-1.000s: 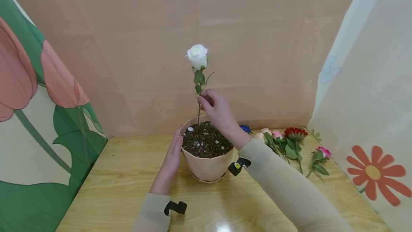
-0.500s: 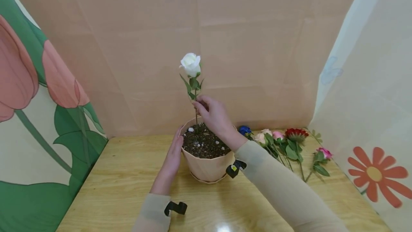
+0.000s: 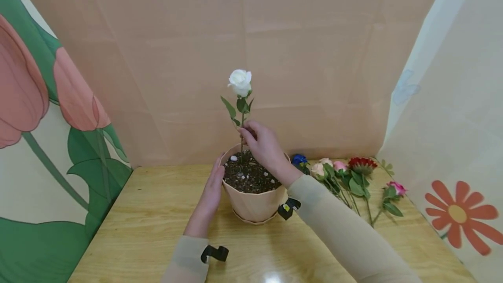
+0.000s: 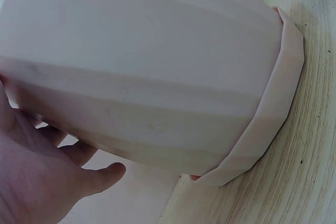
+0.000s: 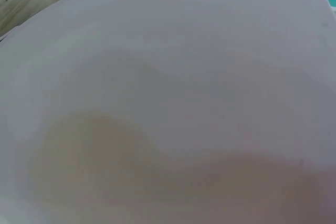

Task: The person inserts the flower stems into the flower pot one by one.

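Observation:
A white rose [image 3: 240,83] with green leaves stands upright over the soil [image 3: 249,174] of a pale pink flowerpot [image 3: 253,204]. Thumb and fingers of my right hand [image 3: 266,147] pinch its stem, whose lower end meets the soil near the back of the pot. My left hand [image 3: 210,191] rests along the pot's left side, fingers extended near the rim. In the left wrist view that hand [image 4: 42,174] lies beside the pot wall [image 4: 142,51], some fingers hidden behind it. The blurred pot wall [image 5: 173,77] fills most of the right wrist view.
Right of the pot, a blue flower [image 3: 300,159], a cream flower [image 3: 318,169], a red flower [image 3: 361,164] and a pink rose [image 3: 397,188] lie on the wooden table [image 3: 157,213]. A saucer [image 4: 273,103] sits under the pot. A plain backdrop [image 3: 177,56] rises behind.
The right hand has moved down with the white rose, bringing the bloom lower; the rose swayed left, then came back right. The left hand has stayed against the pot.

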The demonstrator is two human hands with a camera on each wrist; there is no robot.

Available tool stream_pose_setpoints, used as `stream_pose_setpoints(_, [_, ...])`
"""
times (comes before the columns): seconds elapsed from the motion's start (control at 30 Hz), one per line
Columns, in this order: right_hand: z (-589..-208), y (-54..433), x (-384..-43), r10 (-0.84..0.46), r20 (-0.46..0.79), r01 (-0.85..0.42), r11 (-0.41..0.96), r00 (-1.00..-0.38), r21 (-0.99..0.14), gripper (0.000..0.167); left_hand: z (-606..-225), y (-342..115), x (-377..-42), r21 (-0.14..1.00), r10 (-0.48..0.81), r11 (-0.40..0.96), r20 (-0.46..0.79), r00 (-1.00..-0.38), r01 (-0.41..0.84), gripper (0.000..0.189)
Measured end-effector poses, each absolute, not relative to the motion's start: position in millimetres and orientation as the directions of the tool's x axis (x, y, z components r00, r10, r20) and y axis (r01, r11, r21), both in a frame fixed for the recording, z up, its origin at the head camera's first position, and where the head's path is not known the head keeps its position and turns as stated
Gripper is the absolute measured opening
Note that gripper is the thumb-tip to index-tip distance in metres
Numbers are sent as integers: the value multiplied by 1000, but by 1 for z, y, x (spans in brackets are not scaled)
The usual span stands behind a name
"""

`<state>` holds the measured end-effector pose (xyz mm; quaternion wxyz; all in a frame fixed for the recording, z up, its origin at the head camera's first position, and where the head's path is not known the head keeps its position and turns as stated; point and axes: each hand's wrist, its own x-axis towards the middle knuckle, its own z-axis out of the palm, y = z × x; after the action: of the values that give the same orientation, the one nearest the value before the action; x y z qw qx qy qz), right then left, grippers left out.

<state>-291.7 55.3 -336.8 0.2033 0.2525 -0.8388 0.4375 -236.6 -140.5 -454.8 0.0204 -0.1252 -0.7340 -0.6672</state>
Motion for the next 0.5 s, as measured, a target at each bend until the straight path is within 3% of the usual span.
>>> stream_pose_setpoints(0.23, [-342, 55, -292, -249, 588, -627, 471, -769, -620, 22, -456, -140, -236, 977, 159, 68, 187, -969, 200, 65])
stream_pose_setpoints(0.5, [-350, 50, -291, -272, 668, -699, 484, -692, -526, 15, -455, -140, -237, 973, 160, 74, 205, -966, 218, 65])
